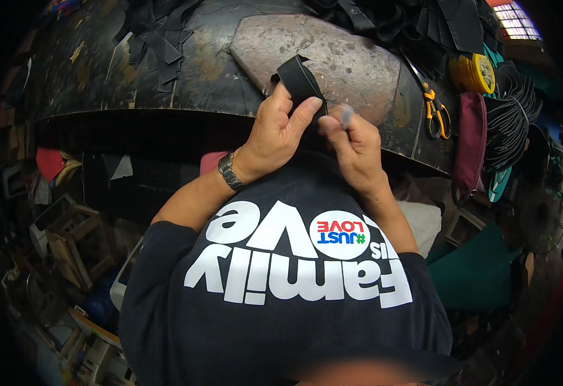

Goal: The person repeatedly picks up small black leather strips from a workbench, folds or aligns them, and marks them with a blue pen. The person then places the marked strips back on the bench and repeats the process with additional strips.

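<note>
My left hand [270,135], with a metal watch on its wrist, grips a wide black strip [297,78]. The strip bends over my fingers in a loop, and my thumb presses on its near edge. Close on the right, my right hand [356,147] has its thumb and fingers pinched together beside the strip's lower end. Its fingertips are a little blurred, so what sits between them cannot be made out. Both hands are raised over the near edge of a grey stone slab [333,55].
The slab lies on a dark, worn worktable [101,71]. Black strips [159,48] are heaped at the far left, with more black pieces [449,26] at the far right. Orange-handled scissors [437,116], a yellow tub [471,74], a maroon pouch [469,141] and bundled black cords [512,116] are on the right.
</note>
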### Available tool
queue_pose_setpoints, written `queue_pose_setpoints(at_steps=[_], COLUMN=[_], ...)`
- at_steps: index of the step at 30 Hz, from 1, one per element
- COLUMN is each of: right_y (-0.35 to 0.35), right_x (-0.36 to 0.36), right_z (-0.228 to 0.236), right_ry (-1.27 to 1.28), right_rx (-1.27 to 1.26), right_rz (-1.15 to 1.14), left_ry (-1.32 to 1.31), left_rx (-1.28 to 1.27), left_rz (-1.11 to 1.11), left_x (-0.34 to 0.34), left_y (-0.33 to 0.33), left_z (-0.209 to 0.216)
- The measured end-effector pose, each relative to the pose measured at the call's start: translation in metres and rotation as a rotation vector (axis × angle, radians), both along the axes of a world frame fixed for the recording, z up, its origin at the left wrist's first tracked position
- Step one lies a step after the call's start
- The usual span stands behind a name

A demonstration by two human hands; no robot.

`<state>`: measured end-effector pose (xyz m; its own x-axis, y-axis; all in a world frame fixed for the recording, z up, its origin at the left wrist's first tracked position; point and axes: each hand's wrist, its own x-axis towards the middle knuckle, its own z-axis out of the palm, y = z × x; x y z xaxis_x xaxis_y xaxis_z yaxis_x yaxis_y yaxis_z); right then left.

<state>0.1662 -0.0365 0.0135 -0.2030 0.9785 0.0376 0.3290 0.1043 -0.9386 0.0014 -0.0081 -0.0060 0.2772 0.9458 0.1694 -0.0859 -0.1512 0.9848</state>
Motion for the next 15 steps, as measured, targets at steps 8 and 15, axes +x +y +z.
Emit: queue_pose_setpoints(at_steps=[8,15], right_y=[0.011,0.011], right_x=[0.025,0.009], right_z=[0.019,0.012], right_ry=[0.623,0.767], right_rx=[-0.135,-0.185], right_rz=[-0.211,-0.228], left_ry=[-0.046,-0.055], left_rx=[-0.089,-0.075], left_rz=[-0.072,-0.103], left_x=[-0.003,0.0], left_y=[-0.004,-0.003], left_z=[0.0,0.001])
